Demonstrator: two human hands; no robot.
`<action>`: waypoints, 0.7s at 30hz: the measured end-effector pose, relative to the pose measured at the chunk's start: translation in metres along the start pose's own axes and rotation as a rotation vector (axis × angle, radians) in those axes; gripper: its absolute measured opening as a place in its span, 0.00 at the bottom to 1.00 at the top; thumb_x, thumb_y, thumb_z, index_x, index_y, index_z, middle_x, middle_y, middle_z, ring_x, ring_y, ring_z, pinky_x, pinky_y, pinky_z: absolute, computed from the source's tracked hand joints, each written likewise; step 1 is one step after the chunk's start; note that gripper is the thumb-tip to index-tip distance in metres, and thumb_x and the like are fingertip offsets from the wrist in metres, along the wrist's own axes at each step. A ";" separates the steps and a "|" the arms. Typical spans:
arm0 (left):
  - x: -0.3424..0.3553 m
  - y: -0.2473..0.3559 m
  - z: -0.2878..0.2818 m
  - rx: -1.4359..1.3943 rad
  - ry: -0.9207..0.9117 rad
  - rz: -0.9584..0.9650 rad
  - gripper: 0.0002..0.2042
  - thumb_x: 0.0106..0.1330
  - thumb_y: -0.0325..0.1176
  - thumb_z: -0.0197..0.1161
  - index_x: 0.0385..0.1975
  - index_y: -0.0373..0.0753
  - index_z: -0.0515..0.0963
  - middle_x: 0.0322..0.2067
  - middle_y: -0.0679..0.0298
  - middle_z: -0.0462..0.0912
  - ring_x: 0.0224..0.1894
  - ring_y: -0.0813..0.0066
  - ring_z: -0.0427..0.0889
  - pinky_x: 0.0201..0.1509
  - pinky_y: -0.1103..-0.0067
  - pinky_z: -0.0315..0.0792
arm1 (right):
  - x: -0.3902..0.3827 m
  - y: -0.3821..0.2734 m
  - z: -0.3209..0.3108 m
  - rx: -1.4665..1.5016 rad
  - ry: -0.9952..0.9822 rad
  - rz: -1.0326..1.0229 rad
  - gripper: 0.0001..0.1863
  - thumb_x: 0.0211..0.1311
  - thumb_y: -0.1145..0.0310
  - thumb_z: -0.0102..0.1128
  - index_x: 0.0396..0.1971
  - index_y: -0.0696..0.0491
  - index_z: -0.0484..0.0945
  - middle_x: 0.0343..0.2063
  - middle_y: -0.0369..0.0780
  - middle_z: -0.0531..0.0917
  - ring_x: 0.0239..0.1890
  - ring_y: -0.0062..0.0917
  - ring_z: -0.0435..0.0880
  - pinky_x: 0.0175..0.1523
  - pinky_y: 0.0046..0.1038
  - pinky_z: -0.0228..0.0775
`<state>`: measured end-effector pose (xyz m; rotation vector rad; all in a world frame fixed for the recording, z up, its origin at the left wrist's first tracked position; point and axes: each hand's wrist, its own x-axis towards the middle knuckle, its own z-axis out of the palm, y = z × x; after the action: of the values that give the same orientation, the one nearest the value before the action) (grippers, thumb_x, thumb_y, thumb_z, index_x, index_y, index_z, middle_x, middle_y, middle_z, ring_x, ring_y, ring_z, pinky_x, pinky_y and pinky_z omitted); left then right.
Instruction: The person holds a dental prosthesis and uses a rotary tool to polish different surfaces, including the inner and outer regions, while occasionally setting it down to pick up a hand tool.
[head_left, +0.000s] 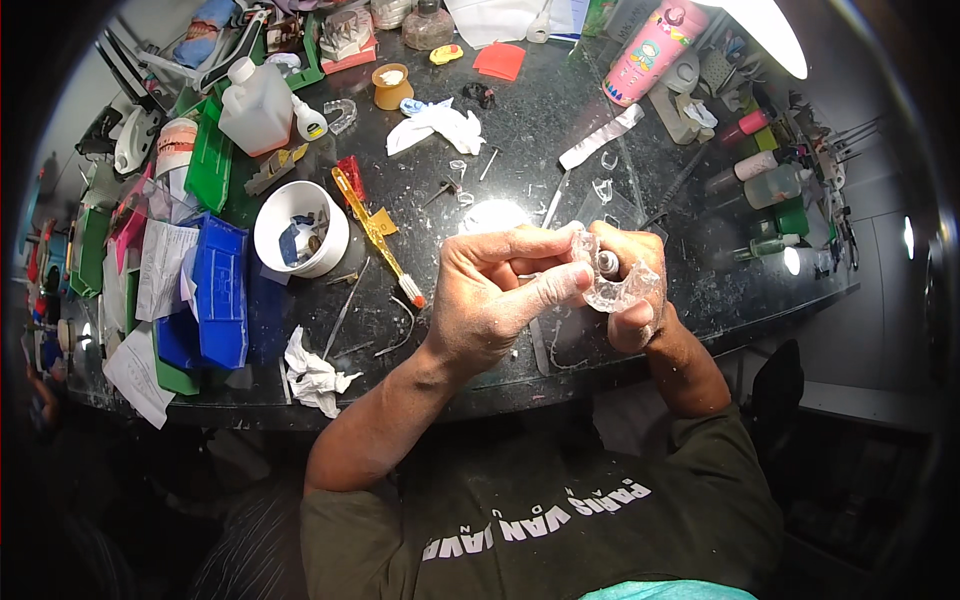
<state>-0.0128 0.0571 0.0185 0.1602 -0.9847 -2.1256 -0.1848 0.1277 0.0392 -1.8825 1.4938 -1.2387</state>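
seemingly mid-job: both hands grip a clear dental tray point(622, 285) above the black worktable point(560, 120), left hand point(490, 290) pinching its edge, right hand point(635, 280) clenched around it with a small metal-tipped tool. clear offcuts lie on the worktable; how much trimming remains i cannot tell.

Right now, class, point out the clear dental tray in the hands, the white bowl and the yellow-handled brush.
clear dental tray point(622, 290), head view, on its lower clear rim.
white bowl point(268, 222), head view, on its left rim.
yellow-handled brush point(368, 225), head view, mid-handle.
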 end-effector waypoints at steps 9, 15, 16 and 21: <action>-0.001 -0.004 -0.004 -0.023 -0.033 -0.023 0.13 0.62 0.16 0.64 0.47 0.29 0.80 0.39 0.52 0.84 0.42 0.69 0.85 0.45 0.75 0.84 | 0.000 0.005 0.004 -0.025 0.058 -0.014 0.45 0.54 0.19 0.39 0.21 0.56 0.66 0.15 0.38 0.67 0.16 0.27 0.70 0.22 0.30 0.61; -0.001 -0.003 -0.004 -0.011 -0.025 -0.011 0.13 0.62 0.16 0.64 0.47 0.28 0.80 0.40 0.51 0.84 0.43 0.67 0.85 0.45 0.74 0.84 | -0.003 0.007 0.005 -0.009 0.030 -0.037 0.43 0.58 0.23 0.38 0.22 0.56 0.67 0.16 0.39 0.69 0.15 0.30 0.72 0.23 0.30 0.63; -0.001 -0.003 -0.004 -0.010 -0.027 -0.006 0.13 0.62 0.16 0.64 0.47 0.28 0.80 0.40 0.51 0.84 0.43 0.67 0.85 0.45 0.74 0.84 | -0.002 0.006 0.007 -0.009 0.030 -0.037 0.43 0.58 0.23 0.38 0.22 0.56 0.67 0.16 0.39 0.69 0.15 0.30 0.72 0.23 0.30 0.63; 0.000 -0.002 -0.006 0.009 -0.042 0.016 0.13 0.61 0.15 0.64 0.47 0.28 0.79 0.41 0.50 0.83 0.44 0.66 0.85 0.47 0.73 0.84 | -0.004 0.012 0.006 0.035 0.029 -0.092 0.40 0.63 0.27 0.39 0.22 0.56 0.70 0.16 0.40 0.72 0.16 0.32 0.76 0.23 0.30 0.65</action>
<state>-0.0115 0.0550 0.0128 0.1124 -1.0164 -2.1178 -0.1861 0.1267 0.0249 -1.9374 1.4056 -1.3298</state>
